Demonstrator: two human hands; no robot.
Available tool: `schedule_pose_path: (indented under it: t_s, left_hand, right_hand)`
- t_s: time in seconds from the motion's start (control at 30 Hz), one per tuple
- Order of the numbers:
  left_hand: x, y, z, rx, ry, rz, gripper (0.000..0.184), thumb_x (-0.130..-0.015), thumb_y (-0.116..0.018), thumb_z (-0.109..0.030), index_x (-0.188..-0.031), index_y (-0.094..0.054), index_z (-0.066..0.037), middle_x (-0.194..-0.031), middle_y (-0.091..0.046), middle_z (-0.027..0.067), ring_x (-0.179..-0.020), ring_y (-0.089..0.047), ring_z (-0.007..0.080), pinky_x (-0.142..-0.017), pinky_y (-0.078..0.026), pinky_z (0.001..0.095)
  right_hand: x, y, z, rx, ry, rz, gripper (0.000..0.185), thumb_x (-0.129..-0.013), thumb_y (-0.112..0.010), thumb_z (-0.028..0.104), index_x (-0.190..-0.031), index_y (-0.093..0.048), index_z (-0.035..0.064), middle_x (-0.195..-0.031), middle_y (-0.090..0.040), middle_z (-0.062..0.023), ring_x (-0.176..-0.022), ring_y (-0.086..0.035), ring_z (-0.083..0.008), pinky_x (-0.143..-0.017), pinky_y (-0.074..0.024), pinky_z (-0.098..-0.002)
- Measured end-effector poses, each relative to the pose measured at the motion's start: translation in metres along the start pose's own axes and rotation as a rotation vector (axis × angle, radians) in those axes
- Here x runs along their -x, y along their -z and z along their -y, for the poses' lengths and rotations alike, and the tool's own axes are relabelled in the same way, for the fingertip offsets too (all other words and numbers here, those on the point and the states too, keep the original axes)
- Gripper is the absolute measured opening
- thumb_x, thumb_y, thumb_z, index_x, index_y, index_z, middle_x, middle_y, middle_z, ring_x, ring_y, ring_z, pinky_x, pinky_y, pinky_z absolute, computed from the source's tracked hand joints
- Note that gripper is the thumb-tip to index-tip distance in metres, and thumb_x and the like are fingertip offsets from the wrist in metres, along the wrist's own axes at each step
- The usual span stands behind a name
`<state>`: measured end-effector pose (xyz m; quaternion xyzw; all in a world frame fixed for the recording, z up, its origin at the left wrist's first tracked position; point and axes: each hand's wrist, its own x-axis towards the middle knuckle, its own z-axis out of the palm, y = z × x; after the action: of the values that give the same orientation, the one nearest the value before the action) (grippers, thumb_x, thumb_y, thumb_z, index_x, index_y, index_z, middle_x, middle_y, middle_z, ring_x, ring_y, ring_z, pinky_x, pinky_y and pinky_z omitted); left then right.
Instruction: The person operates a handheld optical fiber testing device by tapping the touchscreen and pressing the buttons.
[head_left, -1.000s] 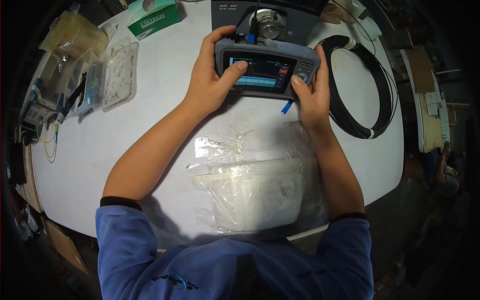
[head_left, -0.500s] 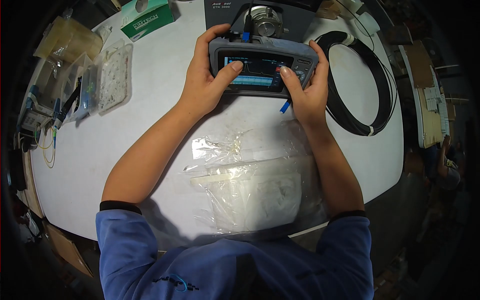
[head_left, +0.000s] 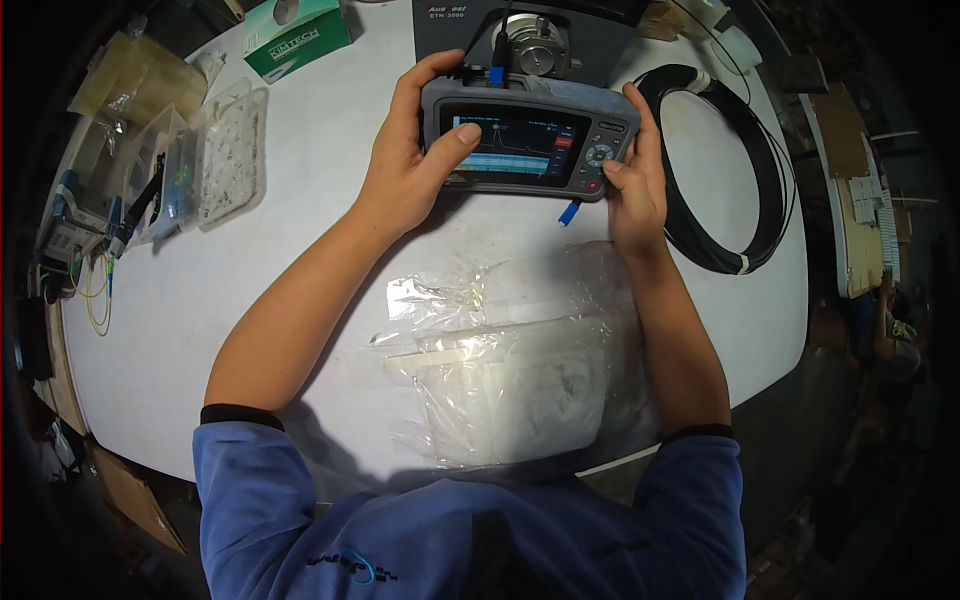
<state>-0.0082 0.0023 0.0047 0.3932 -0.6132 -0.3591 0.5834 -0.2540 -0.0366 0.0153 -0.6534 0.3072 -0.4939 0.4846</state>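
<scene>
A grey handheld tester [head_left: 545, 95] with a lit screen showing a peaked trace is held up between my two hands. My left hand [head_left: 412, 165] wraps round its left end, thumb over the screen. Round the right end is my right hand [head_left: 638, 185], its thumb at the lower buttons beside the round keypad. A blue connector [head_left: 497, 76] with a black cable is plugged into the top edge. Below the tester's right part lies another blue connector [head_left: 569, 213]. Clear plastic bags with white contents [head_left: 520, 390] lie nearer my body.
Behind the tester stands a dark machine [head_left: 590, 45]. A black cable coil [head_left: 775, 190] lies at the right. At the left are a green tissue box [head_left: 297, 42], a clear tray [head_left: 232, 160] and a plastic bin [head_left: 165, 195]. Another person [head_left: 897, 350] is at the far right.
My right thumb moved from the lower buttons up to the screen's right edge, then back down to the lower buttons. My left hand keeps its hold.
</scene>
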Motion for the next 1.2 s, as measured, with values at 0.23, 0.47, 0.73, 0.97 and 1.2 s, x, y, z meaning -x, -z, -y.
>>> schedule_pose_path:
  t_s: [0.23,0.47,0.73,0.97,1.2]
  left_hand:
    - [0.000,0.001,-0.001,0.012,0.015,0.006,0.065,-0.096,-0.059,-0.022,-0.153,-0.031,-0.004,-0.156,-0.041,0.0152,-0.140,-0.043,0.0260,-0.118,-0.032,0.0388]
    - [0.000,0.001,0.002,-0.008,-0.006,0.009,0.065,-0.097,-0.059,-0.022,-0.153,-0.032,-0.004,-0.156,-0.041,0.0151,-0.140,-0.043,0.0256,-0.117,-0.032,0.0386]
    - [-0.001,0.001,0.005,-0.030,-0.029,-0.049,0.062,-0.096,-0.063,-0.026,-0.151,-0.038,-0.009,-0.129,-0.059,0.0144,-0.116,-0.058,0.0216,-0.103,-0.045,0.0348]
    - [0.000,0.001,0.007,0.009,-0.039,-0.057,0.062,-0.096,-0.063,-0.026,-0.151,-0.038,-0.009,-0.130,-0.058,0.0148,-0.118,-0.057,0.0216,-0.103,-0.044,0.0351]
    - [0.000,0.002,0.005,-0.020,-0.033,-0.021,0.062,-0.098,-0.060,-0.024,-0.152,-0.035,-0.006,-0.144,-0.049,0.0149,-0.130,-0.050,0.0236,-0.110,-0.039,0.0361]
  right_hand:
    - [0.000,0.000,-0.001,0.001,0.000,-0.002,0.081,-0.081,-0.042,0.008,-0.158,-0.020,-0.0053,-0.144,-0.046,-0.0255,-0.137,-0.045,-0.0280,-0.118,-0.0286,-0.0381]
    - [0.000,0.002,-0.001,0.007,0.000,0.001,0.080,-0.082,-0.042,0.006,-0.158,-0.020,-0.0047,-0.144,-0.046,-0.0255,-0.136,-0.047,-0.0271,-0.117,-0.0312,-0.0377]
    - [0.001,0.000,0.000,-0.007,-0.012,-0.017,0.079,-0.083,-0.041,0.006,-0.159,-0.020,-0.0029,-0.141,-0.049,-0.0243,-0.132,-0.050,-0.0252,-0.113,-0.0356,-0.0363]
    - [0.000,0.002,-0.001,-0.019,-0.011,0.003,0.079,-0.083,-0.041,0.005,-0.159,-0.020,-0.0027,-0.138,-0.052,-0.0233,-0.126,-0.053,-0.0226,-0.111,-0.0382,-0.0349]
    - [0.001,0.001,-0.002,-0.026,0.006,0.000,0.079,-0.084,-0.041,0.006,-0.159,-0.020,-0.0026,-0.139,-0.051,-0.0227,-0.125,-0.053,-0.0224,-0.109,-0.0386,-0.0343]
